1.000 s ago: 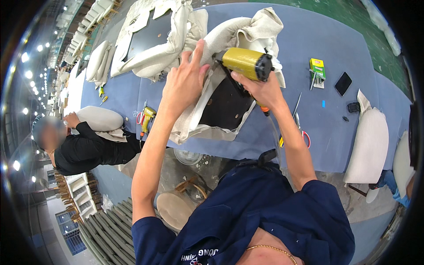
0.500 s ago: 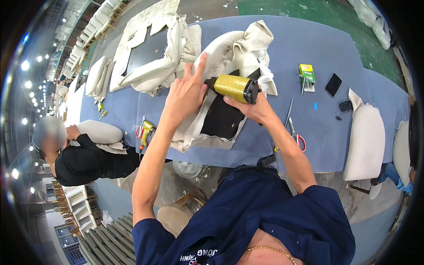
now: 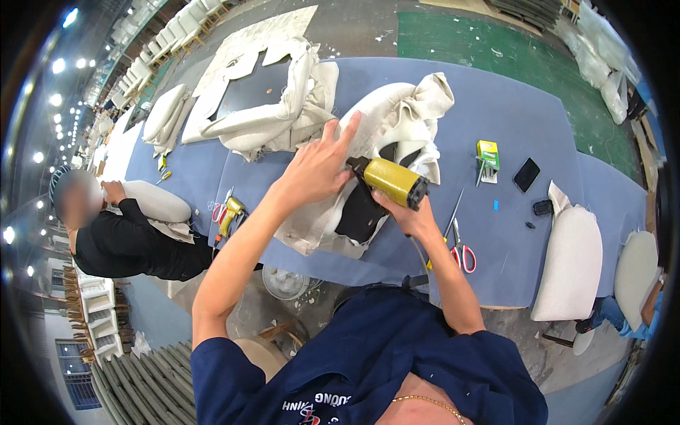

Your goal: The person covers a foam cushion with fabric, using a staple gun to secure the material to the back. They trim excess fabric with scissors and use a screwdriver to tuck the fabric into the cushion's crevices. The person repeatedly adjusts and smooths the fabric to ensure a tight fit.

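My right hand grips a gold-yellow pneumatic staple gun, with a hose running back along the wrist. Its dark nose points left, at the inner edge of an upholstered cushion piece in beige fabric. Beside the nose, my left hand lies on that fabric with index and middle fingers stretched out; its thumb is mostly hidden. A black backing panel shows inside the folded fabric border, below the gun. Whether the nose touches the fabric I cannot tell.
A second staple gun lies left, beside red-handled scissors. Other scissors, a green-yellow box, a phone and a padded cushion are on the right. Another partly covered panel lies far left. A co-worker sits left.
The view has shifted, so the table appears lower. The staple gun now slants more, its rear end lower, with its nose still at the fabric edge. Both hands stay on the same piece.
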A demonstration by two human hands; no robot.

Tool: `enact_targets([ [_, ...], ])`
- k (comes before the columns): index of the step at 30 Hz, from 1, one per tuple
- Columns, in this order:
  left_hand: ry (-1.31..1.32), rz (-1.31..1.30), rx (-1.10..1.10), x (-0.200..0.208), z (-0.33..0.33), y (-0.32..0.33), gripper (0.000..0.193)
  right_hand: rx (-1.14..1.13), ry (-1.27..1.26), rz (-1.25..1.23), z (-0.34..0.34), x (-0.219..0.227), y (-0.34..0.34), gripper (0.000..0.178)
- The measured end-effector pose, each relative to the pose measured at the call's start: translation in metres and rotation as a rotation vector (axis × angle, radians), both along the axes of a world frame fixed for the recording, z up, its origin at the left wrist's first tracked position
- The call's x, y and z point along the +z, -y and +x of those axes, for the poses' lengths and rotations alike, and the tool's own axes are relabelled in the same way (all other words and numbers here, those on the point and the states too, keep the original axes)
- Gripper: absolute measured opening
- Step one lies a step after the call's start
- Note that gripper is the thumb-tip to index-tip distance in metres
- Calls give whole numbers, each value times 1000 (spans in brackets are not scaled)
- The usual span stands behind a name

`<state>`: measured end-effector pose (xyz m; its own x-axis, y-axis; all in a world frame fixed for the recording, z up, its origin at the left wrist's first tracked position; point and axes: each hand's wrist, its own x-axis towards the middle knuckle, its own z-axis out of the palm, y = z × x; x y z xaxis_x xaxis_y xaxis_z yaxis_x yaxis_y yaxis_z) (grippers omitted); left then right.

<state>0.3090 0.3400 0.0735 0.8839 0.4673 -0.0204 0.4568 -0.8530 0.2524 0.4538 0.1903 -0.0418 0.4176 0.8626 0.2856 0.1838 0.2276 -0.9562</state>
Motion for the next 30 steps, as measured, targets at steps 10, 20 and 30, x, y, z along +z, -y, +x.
enact_targets([
  [10,238,-989,449,-22,-28,-38,70,14,93,-84,-33,-1,33,21],
  [20,-67,-52,436,-13,-54,-14,60,-83,138,-53,-64,-49,-17,40],
  [30,2,181,269,-13,-45,4,65,17,-203,-74,-31,22,-20,29],
])
